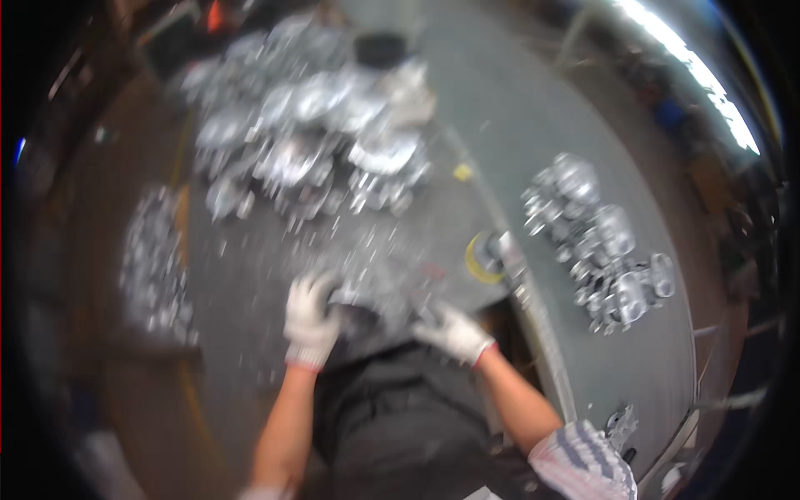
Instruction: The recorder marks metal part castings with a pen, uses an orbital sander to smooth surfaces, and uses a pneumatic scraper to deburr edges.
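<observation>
My left hand (312, 323), in a white glove with a red cuff edge, is over the near part of the grey worktable (250, 308). Its fingers are curved beside a small bright spot and a dark rounded shape (358, 320), both too blurred to name. To the right, my right hand (457, 333), gloved the same way, reaches in toward the middle at the table's near edge. Motion smears its fingertips, and a greyish bit by them cannot be made out. Whether either hand grips anything is unclear.
Shiny silver metal castings (292, 158) are heaped at the table's far side. More castings (600, 242) lie on a green conveyor belt (500, 100) to the right, and another pile (156, 267) stands at left. A yellow-rimmed round object (483, 257) sits by the belt's edge. Small metal bits dot the table.
</observation>
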A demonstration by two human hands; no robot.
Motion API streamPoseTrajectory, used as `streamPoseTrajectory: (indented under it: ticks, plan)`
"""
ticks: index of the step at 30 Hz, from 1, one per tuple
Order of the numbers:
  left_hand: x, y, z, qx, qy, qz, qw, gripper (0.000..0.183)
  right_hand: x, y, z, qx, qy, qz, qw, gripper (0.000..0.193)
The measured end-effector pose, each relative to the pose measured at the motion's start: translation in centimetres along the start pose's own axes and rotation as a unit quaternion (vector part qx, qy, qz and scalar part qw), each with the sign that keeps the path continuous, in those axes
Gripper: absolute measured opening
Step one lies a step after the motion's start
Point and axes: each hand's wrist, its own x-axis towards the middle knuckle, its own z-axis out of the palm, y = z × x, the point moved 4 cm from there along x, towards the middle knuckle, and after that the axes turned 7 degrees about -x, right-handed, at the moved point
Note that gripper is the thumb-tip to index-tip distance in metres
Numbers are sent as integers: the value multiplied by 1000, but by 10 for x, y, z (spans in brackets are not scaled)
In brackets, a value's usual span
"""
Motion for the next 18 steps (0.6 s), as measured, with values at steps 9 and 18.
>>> streamPoseTrajectory:
  ticks: [9,18]
  plan:
    - [3,-7,-7,61,-44,-113,991,36,-13,5,25,-197,94,-67,973,79]
    - [6,-7,-7,-11,-179,-16,984,33,-37,-9,4,-41,115,-55,991,55]
